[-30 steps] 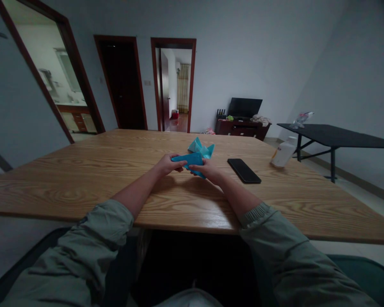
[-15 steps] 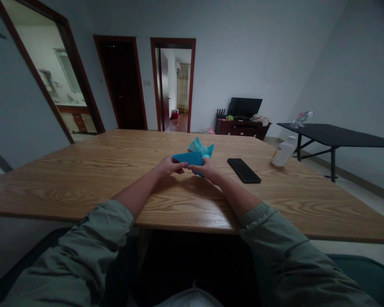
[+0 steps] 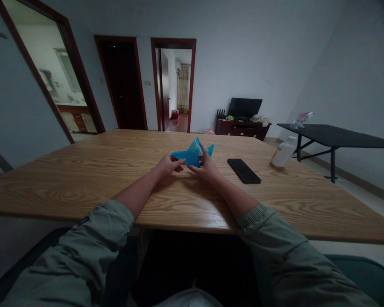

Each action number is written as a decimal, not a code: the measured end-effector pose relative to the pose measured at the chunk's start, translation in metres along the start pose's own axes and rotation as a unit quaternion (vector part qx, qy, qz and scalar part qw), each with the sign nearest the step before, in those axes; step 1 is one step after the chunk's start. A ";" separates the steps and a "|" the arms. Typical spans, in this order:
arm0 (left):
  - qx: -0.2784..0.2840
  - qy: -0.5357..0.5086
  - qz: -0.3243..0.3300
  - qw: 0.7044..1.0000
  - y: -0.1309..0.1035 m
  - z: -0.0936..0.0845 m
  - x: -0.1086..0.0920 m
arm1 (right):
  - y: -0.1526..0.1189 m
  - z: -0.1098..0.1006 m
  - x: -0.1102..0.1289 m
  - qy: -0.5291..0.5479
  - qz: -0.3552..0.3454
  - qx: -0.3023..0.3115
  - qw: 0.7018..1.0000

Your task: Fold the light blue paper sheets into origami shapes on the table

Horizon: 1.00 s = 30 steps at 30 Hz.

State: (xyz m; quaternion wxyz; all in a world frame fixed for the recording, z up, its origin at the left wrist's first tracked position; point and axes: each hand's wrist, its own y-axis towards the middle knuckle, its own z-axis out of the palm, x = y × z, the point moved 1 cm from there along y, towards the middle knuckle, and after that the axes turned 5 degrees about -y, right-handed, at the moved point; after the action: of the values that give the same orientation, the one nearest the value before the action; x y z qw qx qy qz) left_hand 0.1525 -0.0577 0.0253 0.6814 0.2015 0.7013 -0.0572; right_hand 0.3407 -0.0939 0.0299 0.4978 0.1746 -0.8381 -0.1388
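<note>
A folded piece of blue paper (image 3: 189, 157) is held just above the wooden table, its pointed end toward the left. My left hand (image 3: 169, 166) pinches the paper at its left end, thumb in front. At the right end is my right hand (image 3: 206, 165), with the thumb low at the front edge and a finger raised behind the paper; it grips that end. Right behind the hands stands a lighter blue folded paper shape (image 3: 196, 144) with pointed tips, partly hidden by the right hand and the held paper.
On the wooden table (image 3: 92, 170), a black phone (image 3: 244, 170) lies right of my right hand. Farther right stands a white bottle (image 3: 283, 152). Beyond the table's right side is a black table (image 3: 342, 134). A television (image 3: 245, 108) sits on a low cabinet at the back.
The blue paper has shifted slightly left and its lower flap no longer shows below my right hand. My right hand's finger has lifted, and its grip on the paper has changed.
</note>
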 end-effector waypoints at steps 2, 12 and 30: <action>-0.010 -0.015 0.006 1.000 0.002 -0.001 0.001 | -0.001 -0.001 0.001 -0.083 -0.067 -0.047 0.993; 0.044 -0.068 0.034 0.996 0.002 0.001 0.007 | 0.000 0.009 -0.002 -0.179 -0.112 0.011 0.977; 0.044 0.005 0.064 0.997 -0.001 0.003 0.009 | -0.003 0.010 0.002 -0.050 -0.050 0.089 0.993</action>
State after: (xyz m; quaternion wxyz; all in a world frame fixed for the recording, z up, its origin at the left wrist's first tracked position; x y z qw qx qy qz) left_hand 0.1553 -0.0583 0.0162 0.6710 0.2757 0.6870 -0.0435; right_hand 0.3311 -0.0965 0.0254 0.4303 0.2531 -0.8611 -0.0965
